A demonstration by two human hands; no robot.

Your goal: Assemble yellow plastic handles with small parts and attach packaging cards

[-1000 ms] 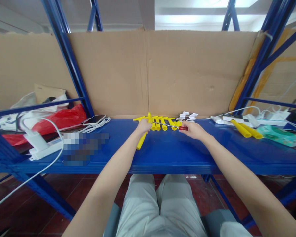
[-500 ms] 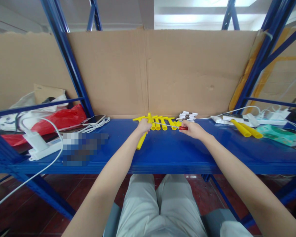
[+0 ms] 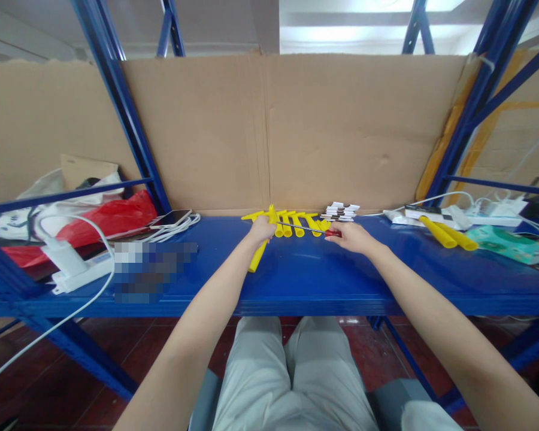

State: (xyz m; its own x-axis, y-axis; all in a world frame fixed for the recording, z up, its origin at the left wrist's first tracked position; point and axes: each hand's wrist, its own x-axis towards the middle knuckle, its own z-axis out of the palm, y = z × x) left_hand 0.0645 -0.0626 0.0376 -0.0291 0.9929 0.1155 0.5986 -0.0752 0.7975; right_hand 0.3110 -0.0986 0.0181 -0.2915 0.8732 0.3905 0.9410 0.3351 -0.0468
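Observation:
My left hand [image 3: 262, 230] is closed around a yellow plastic piece with a tubular handle [image 3: 257, 258]. The handle slants down toward me, and the upper end pokes out above my fingers. In my right hand [image 3: 353, 235] is a screwdriver with a red handle [image 3: 333, 234]. Its thin metal shaft points left and reaches the top of the held piece; whether the tip sits in a screw is too small to tell. Behind the shaft lies a row of several similar yellow pieces [image 3: 299, 225]. A stack of small white packets [image 3: 340, 212] sits beyond my right hand.
Two yellow tubes [image 3: 449, 235] lie at the right beside a green packet [image 3: 509, 243]. At left are a white power strip [image 3: 81, 269], coiled white cable [image 3: 179, 224] and a red bag [image 3: 108, 216]. A cardboard sheet [image 3: 341, 131] closes the back of the blue shelf [image 3: 323, 275].
Both hands stay in nearly the same place. The screwdriver's shaft catches the light differently, and the right hand has shifted very slightly.

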